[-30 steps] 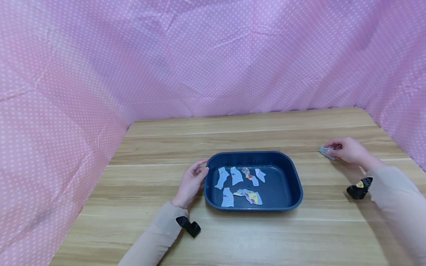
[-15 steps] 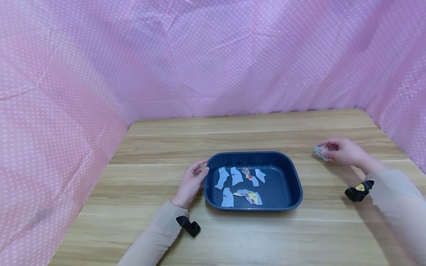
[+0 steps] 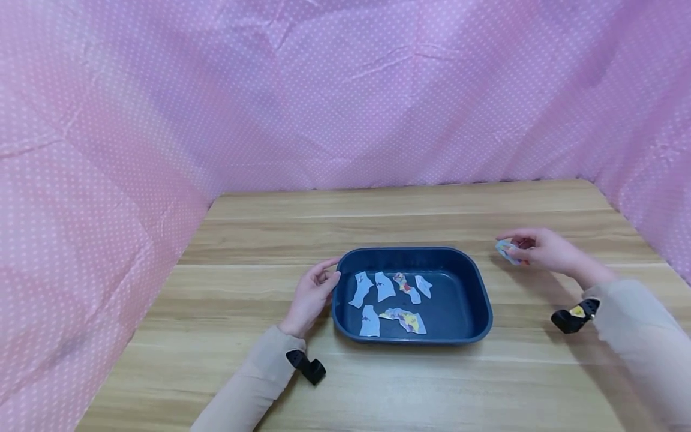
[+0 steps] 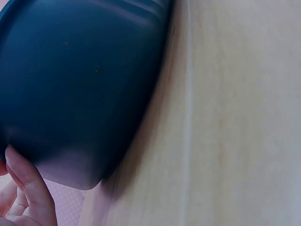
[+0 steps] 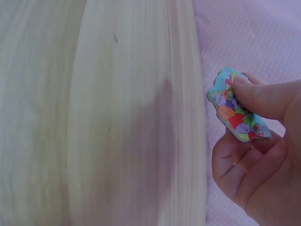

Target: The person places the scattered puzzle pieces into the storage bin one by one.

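In the head view a dark blue tray point(image 3: 411, 341) stands on the wooden table, with several irregular printed puzzle pieces point(image 3: 403, 320) lying flat inside, toward its left half. My left hand point(image 3: 309, 297) grips the tray's left wall, thumb at the rim; the left wrist view shows the thumb point(image 4: 28, 176) against the blue side. To the right of the tray, above the table, my right hand point(image 3: 550, 252) pinches another puzzle piece point(image 3: 510, 252). Seen from the right wrist, this puzzle piece point(image 5: 231, 107) is colourful with a light blue edge, between thumb and fingers.
The wooden table point(image 3: 281, 231) extends around the tray on all sides. Pink polka-dot cloth point(image 3: 345, 108) hangs behind the table and along both sides. A black wrist camera point(image 3: 306, 366) sits on the left wrist, another black camera point(image 3: 575, 316) on the right.
My right hand has moved left toward the tray, carrying the puzzle piece with it. The left hand, the tray and the pieces inside have stayed in place.
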`<act>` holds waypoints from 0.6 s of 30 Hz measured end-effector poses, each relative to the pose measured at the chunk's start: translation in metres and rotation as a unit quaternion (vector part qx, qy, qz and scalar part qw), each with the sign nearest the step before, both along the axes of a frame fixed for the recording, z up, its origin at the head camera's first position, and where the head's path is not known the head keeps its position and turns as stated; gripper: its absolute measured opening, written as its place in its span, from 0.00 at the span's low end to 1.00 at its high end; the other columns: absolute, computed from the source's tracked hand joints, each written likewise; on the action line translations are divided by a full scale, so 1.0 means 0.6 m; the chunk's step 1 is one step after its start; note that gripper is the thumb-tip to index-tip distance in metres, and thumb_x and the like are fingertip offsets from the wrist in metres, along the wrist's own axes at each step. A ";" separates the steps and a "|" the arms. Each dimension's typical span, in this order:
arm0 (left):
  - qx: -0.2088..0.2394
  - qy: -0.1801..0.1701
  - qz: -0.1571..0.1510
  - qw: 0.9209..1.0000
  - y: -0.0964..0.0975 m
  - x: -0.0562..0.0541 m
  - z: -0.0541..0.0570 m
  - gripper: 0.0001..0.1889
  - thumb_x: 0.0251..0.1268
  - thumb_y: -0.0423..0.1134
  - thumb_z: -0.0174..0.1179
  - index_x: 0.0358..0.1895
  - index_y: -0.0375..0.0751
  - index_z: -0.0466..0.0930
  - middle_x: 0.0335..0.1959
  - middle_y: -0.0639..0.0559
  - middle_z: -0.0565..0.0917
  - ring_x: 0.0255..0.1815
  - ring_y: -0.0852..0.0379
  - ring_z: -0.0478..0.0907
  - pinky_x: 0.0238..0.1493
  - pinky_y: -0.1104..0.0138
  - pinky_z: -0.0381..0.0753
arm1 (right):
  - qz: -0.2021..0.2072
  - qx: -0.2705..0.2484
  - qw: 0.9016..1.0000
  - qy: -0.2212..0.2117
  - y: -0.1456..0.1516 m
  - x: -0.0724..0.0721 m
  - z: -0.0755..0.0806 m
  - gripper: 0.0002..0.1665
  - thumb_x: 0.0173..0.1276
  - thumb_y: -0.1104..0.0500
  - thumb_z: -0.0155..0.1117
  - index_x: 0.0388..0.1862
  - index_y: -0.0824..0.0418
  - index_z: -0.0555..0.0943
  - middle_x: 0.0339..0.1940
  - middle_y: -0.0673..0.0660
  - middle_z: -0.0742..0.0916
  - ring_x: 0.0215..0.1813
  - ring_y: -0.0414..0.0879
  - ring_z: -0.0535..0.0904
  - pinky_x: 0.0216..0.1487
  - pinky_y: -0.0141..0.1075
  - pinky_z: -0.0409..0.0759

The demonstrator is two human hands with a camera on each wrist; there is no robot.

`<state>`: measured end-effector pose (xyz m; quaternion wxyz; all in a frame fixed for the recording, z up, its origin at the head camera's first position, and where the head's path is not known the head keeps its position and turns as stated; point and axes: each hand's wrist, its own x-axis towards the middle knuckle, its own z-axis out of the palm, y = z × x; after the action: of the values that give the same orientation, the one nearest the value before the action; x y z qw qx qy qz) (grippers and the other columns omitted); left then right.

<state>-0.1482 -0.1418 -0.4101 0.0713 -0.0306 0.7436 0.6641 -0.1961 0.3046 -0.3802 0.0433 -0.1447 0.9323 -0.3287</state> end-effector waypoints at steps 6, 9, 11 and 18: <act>0.000 0.002 0.001 1.000 0.001 -0.001 0.001 0.17 0.70 0.35 0.53 0.60 0.47 0.75 0.30 0.48 0.76 0.25 0.56 0.70 0.27 0.69 0.70 | 0.008 0.001 1.000 -0.027 -0.020 0.006 0.017 0.20 0.66 0.62 0.61 0.56 0.67 0.77 0.31 0.54 0.80 0.27 0.35 0.73 0.27 0.31 0.73; -0.001 0.002 0.002 1.000 0.002 -0.001 0.001 0.17 0.70 0.35 0.53 0.60 0.47 0.75 0.30 0.48 0.76 0.25 0.56 0.70 0.27 0.69 0.71 | 0.015 -0.003 0.999 -0.031 -0.030 0.008 0.023 0.20 0.66 0.62 0.61 0.56 0.67 0.77 0.32 0.54 0.80 0.29 0.35 0.73 0.27 0.31 0.73; 0.000 0.002 0.003 1.000 0.002 0.000 0.001 0.17 0.70 0.35 0.53 0.60 0.47 0.75 0.30 0.48 0.76 0.25 0.56 0.70 0.27 0.69 0.71 | 0.020 -0.009 0.999 -0.029 -0.036 0.009 0.025 0.20 0.66 0.62 0.61 0.56 0.67 0.77 0.33 0.54 0.80 0.29 0.35 0.73 0.27 0.31 0.74; 0.000 0.003 0.003 1.000 0.002 0.001 0.003 0.17 0.70 0.35 0.53 0.60 0.47 0.75 0.31 0.47 0.76 0.25 0.56 0.70 0.28 0.69 0.71 | 0.034 -0.022 0.999 -0.028 -0.054 0.012 0.037 0.19 0.67 0.63 0.60 0.56 0.68 0.77 0.32 0.55 0.81 0.27 0.36 0.74 0.27 0.32 0.75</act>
<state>-0.1477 -0.1409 -0.4085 0.0675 -0.0309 0.7435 0.6646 -0.1889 0.2719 -0.3579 0.0768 -0.1681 0.9179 -0.3513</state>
